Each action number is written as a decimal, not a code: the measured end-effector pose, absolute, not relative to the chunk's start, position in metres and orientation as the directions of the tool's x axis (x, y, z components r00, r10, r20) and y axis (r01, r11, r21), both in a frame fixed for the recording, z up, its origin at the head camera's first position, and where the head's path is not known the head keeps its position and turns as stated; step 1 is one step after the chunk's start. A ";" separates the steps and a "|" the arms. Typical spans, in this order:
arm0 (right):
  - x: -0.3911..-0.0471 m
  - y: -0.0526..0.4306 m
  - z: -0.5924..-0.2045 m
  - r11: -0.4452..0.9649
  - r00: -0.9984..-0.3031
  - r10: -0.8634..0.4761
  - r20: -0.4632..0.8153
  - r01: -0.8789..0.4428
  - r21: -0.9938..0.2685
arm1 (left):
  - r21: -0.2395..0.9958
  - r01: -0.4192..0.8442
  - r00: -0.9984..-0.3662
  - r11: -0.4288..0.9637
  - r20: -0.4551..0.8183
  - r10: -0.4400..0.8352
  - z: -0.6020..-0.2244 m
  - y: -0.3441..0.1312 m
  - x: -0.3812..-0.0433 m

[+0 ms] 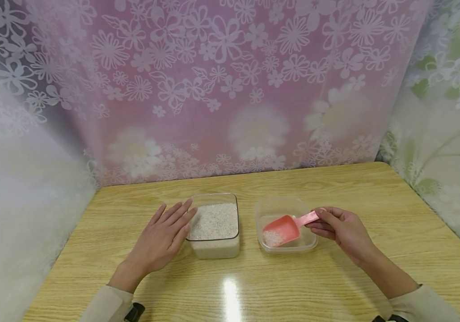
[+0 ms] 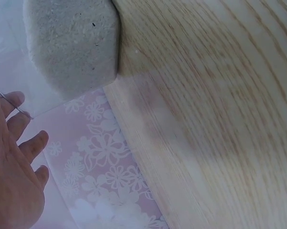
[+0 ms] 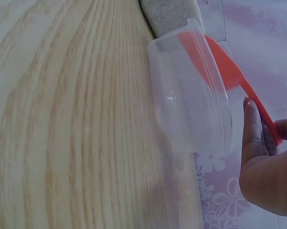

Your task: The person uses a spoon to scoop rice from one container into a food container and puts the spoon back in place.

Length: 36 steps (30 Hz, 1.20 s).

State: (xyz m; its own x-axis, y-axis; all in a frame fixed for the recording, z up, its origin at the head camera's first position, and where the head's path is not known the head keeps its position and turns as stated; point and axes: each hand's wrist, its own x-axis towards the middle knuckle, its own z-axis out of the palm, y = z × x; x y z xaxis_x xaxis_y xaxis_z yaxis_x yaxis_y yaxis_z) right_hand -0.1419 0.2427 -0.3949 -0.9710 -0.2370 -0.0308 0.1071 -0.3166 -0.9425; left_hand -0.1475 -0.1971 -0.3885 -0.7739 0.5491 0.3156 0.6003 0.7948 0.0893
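Observation:
A pink scoop (image 1: 287, 229) with some white rice (image 1: 273, 238) in its bowl is tilted over a clear plastic container (image 1: 310, 245). My right hand (image 1: 344, 232) pinches the scoop's handle between thumb and fingers. In the right wrist view, the orange-looking scoop (image 3: 224, 67) dips past the rim of the container (image 3: 181, 95). To the left stands a clear square bin (image 1: 215, 250) filled with rice (image 1: 215, 221). My left hand (image 1: 159, 243) lies with straight, spread fingers against the bin's left rim. The left wrist view shows these fingers (image 2: 33, 145) at the rim.
Both containers stand side by side on a wood-grain table (image 1: 173, 295), a narrow gap between them. A pink flowered curtain (image 1: 230, 89) hangs behind the table's back edge. More patterned cloth (image 1: 451, 134) hangs at the right, and pale cloth (image 1: 20, 188) at the left.

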 end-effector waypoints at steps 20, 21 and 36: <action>-0.143 0.246 -0.392 -0.099 -0.981 -0.195 -0.016 0.036 -0.994 | 0.115 0.595 -0.782 0.795 0.308 0.541 -0.388 -0.197 -0.146; -0.143 0.246 -0.392 -0.088 -0.981 -0.191 -0.014 0.031 -0.996 | 0.115 0.595 -0.782 0.795 0.309 0.541 -0.388 -0.197 -0.146; -0.138 0.245 -0.389 0.117 -0.957 -0.152 0.246 -0.265 -0.957 | 0.111 0.600 -0.776 0.792 0.320 0.543 -0.390 -0.197 -0.146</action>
